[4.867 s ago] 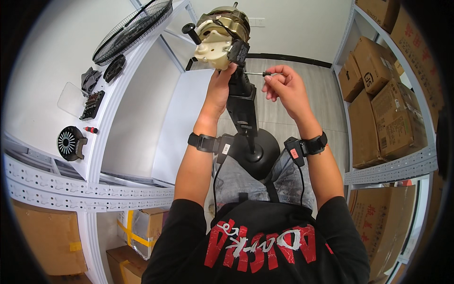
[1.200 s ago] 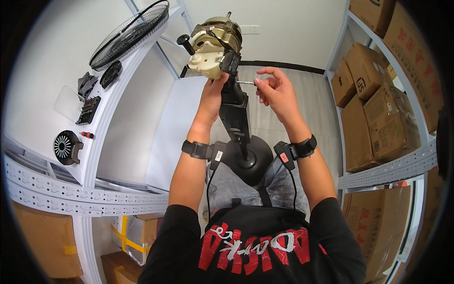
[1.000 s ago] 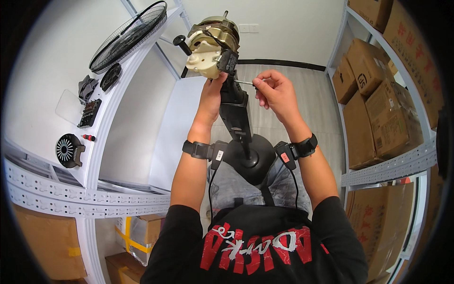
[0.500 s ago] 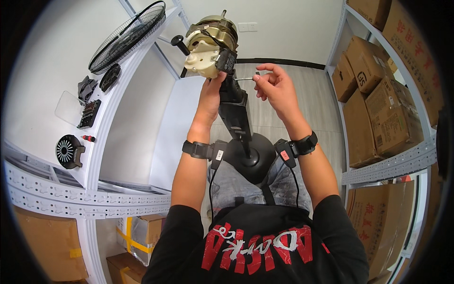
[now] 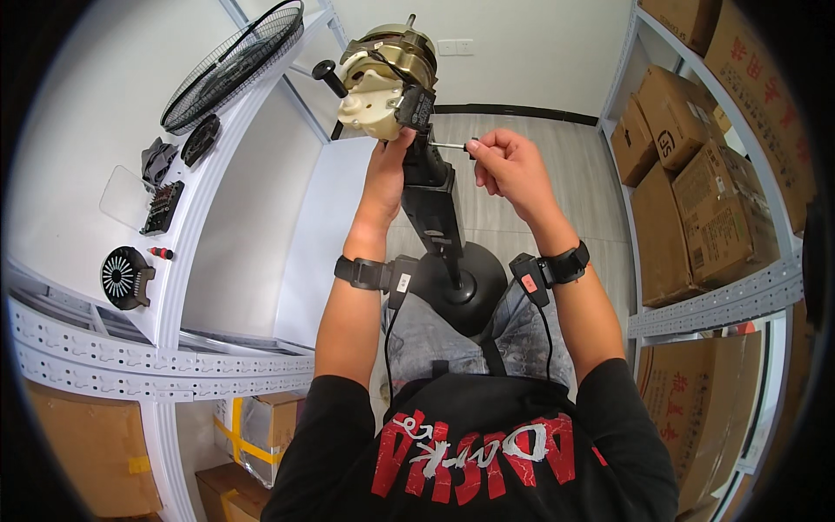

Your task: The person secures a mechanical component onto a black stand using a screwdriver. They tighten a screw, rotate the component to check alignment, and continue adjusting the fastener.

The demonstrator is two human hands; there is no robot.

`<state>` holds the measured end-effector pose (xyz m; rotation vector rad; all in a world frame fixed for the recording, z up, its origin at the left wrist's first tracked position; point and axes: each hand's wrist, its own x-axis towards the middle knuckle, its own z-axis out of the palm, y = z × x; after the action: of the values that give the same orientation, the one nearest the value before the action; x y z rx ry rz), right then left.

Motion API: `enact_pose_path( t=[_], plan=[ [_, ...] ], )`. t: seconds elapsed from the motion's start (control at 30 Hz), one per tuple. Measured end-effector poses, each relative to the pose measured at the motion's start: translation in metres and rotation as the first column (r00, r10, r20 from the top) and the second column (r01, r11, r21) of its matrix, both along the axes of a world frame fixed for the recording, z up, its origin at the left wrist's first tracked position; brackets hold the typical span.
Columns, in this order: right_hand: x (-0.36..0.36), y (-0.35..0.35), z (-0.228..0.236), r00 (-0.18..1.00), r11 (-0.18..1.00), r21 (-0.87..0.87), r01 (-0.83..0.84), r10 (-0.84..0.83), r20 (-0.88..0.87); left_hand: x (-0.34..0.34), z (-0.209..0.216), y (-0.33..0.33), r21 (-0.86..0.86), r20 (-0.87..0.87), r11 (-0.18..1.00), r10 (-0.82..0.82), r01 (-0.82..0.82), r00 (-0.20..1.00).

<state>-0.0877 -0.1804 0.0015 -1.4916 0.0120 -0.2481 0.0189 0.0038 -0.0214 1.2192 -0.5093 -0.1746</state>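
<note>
The fan motor [image 5: 396, 54] tops a black fan stand [image 5: 432, 209], its cream gearbox [image 5: 372, 104] and a black knob facing me. My left hand [image 5: 388, 170] is closed on the stand's neck just under the gearbox; its thumb shows and the other fingers are mostly hidden. To the right of the neck, my right hand [image 5: 513, 165] pinches the small black end of a thin metal rod [image 5: 449, 145]. The rod lies nearly level, its far end at the side of the neck. Whether it is inside a hole I cannot tell.
On the white shelf at left lie a wire fan guard [image 5: 235, 65], a bit set [image 5: 163, 209], a small red-and-black tool [image 5: 161, 253] and a round black vented cover [image 5: 126, 278]. Cardboard boxes [image 5: 726, 209] fill the right rack. The round base [image 5: 465, 291] stands between my legs.
My right fingers have curled in from a looser spread, and the hand has shifted slightly down and right. The rod still meets the neck. My left hand keeps its hold.
</note>
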Motion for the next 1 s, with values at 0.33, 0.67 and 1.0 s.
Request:
enact_pose_path(
  t=[0.33,0.67,1.0],
  plan=[
    [0.006,0.022,-0.003,0.978,0.992,0.101,0.081,-0.098,0.181,-0.003,0.0,-0.003,-0.002,0.012,1.0,0.012,-0.012,1.0],
    [-0.002,0.02,-0.002,0.973,0.992,0.12,0.026,-0.053,0.226,-0.007,0.004,-0.003,-0.019,0.006,1.0,0.005,-0.005,1.0],
    [0.007,0.01,-0.005,0.99,0.985,-0.122,0.126,-0.117,0.084,-0.003,0.003,0.002,0.005,0.001,0.999,-0.051,0.051,0.999]
  ],
)
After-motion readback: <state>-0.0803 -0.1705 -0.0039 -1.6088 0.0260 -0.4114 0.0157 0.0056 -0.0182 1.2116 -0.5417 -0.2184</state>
